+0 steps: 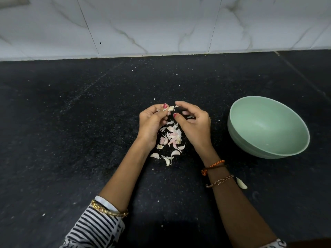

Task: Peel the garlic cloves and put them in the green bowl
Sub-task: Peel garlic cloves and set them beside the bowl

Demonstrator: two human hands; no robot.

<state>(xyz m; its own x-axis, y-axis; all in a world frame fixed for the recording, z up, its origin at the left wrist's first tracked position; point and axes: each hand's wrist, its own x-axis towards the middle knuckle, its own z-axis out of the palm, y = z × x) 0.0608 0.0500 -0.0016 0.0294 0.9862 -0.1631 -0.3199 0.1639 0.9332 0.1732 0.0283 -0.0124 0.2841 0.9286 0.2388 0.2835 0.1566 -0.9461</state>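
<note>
My left hand (151,122) pinches a garlic clove (170,109) between thumb and fingers, above the black counter. My right hand (194,122) is right beside it, its curled fingertips pinching a bit of skin at the clove's tip. Below the hands lies a pile of unpeeled pinkish cloves and loose skins (172,136). A few white cloves (166,157) lie nearer me. The green bowl (250,147) stands to the right, with no clove visible inside. One peeled clove (241,183) lies on the counter beside my right forearm.
The black speckled counter (71,131) runs back to a white marble-tiled wall (161,29). Small skin flecks are scattered over the counter. Bracelets sit on both wrists, and a striped sleeve covers my left forearm.
</note>
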